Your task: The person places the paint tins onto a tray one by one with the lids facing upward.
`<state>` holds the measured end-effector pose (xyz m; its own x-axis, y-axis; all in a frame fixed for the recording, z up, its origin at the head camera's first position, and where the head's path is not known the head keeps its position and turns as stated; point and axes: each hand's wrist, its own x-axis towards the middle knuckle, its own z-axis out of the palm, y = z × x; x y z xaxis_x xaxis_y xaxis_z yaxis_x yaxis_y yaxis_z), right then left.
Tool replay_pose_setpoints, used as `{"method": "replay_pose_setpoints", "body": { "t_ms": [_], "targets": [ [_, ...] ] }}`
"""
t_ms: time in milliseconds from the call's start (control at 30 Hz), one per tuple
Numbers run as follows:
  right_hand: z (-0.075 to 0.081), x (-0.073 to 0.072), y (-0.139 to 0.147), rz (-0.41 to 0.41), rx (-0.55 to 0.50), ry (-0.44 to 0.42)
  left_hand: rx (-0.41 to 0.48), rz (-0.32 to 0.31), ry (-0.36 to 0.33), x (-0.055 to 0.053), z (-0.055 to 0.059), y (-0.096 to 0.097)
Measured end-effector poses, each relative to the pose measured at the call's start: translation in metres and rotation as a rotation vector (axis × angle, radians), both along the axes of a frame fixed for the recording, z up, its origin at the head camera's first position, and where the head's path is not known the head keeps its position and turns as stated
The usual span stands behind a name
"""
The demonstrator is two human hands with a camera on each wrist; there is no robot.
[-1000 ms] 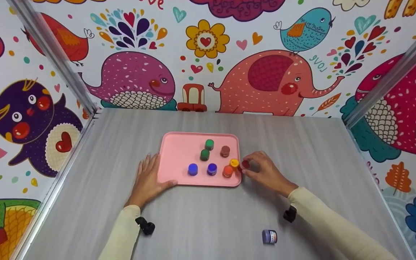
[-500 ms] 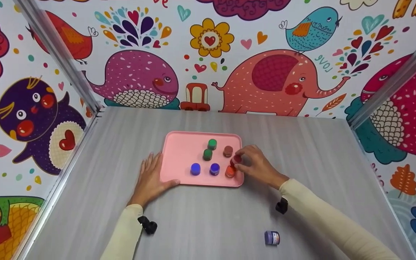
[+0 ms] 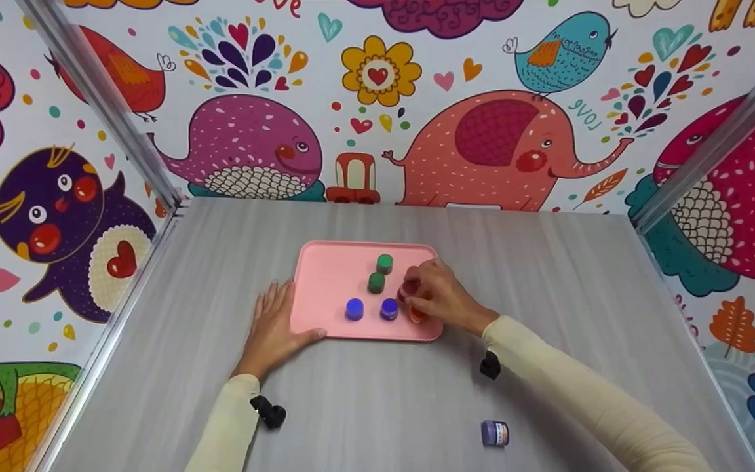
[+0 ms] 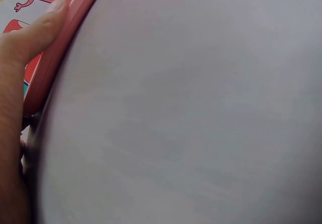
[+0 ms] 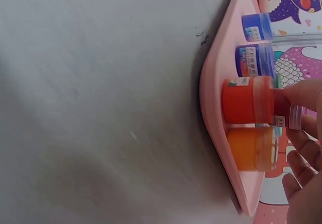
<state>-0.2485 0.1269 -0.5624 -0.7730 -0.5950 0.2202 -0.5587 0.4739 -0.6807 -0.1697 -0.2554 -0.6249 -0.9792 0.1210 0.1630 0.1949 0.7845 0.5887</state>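
My left hand (image 3: pixel 276 331) rests against the left edge of a pink tray (image 3: pixel 325 275), fingers spread straight, with the thumb (image 4: pixel 43 30) over the front rim. At the tray's right side, my right hand (image 3: pixel 446 295) pinches a small dark red paint jar (image 3: pixel 407 290) between thumb and fingers. In the right wrist view this dark red jar (image 5: pixel 280 105) shows behind a red-orange paint jar (image 5: pixel 246 100), and a yellow-orange jar (image 5: pixel 246 148) stands beside that. The head view has the yellow-orange jar hidden under the right hand, and the brown jar (image 3: pixel 411 271) mostly covered.
Two blue jars (image 3: pixel 354 309) stand near the tray's front, and two green jars (image 3: pixel 376 283) stand farther back. A purple jar (image 3: pixel 495 433) lies on its side on the grey table (image 3: pixel 377 400), near the front right. Patterned walls (image 3: pixel 364 131) enclose the table.
My right hand has carried the dark red jar leftward from beside the tray's right edge to over the tray, past the yellow-orange and red-orange jars. The left hand stays at the tray edge.
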Motion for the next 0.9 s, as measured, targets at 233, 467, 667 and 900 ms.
{"method": "replay_pose_setpoints", "body": {
  "t_ms": [233, 467, 667, 900],
  "targets": [
    [-0.006, -0.003, -0.005, 0.006, 0.046, 0.049, 0.001, 0.000, -0.013, 0.000, 0.001, 0.001],
    [-0.008, -0.004, -0.011, -0.021, 0.076, 0.063, -0.004, -0.003, -0.016, 0.000, 0.002, 0.000],
    [-0.009, -0.004, -0.018, -0.035, 0.084, 0.087, -0.008, -0.001, 0.001, -0.001, 0.001, -0.001],
    [-0.012, -0.004, -0.022, -0.037, 0.135, 0.182, -0.011, -0.010, 0.034, 0.000, -0.001, -0.001]
  ]
}}
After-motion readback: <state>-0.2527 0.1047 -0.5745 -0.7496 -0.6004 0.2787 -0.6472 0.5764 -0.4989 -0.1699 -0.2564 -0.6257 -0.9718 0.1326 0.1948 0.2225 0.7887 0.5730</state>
